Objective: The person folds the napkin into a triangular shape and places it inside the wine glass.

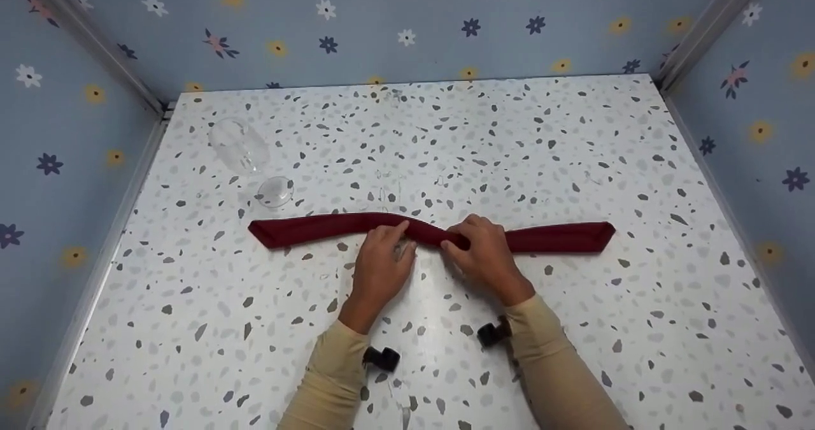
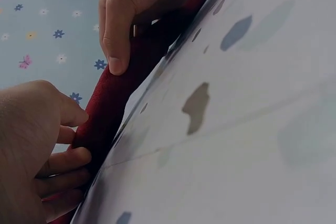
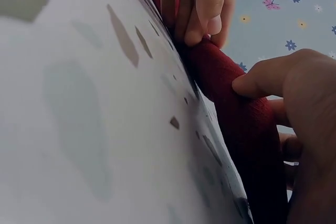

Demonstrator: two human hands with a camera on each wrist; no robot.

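A dark red cloth folded into a long band [image 1: 318, 227] lies crosswise on the table, its middle bent in a slight S and both ends cut at a slant. My left hand [image 1: 382, 261] has its fingertips on the band left of centre, index over the top and thumb by the near edge. Just to the right, my right hand [image 1: 484, 251] pinches the band between thumb and fingers. In the left wrist view the band [image 2: 102, 111] runs under both hands. The right wrist view shows it as a narrow, rounded roll [image 3: 226, 93].
A clear stemmed glass [image 1: 239, 146] stands upright at the left, its foot close behind the band's left end. The speckled white table [image 1: 446, 137] is bordered at back and sides by flowered blue panels [image 1: 407, 9]. Black wrist cameras [image 1: 385, 358] sit by both sleeves.
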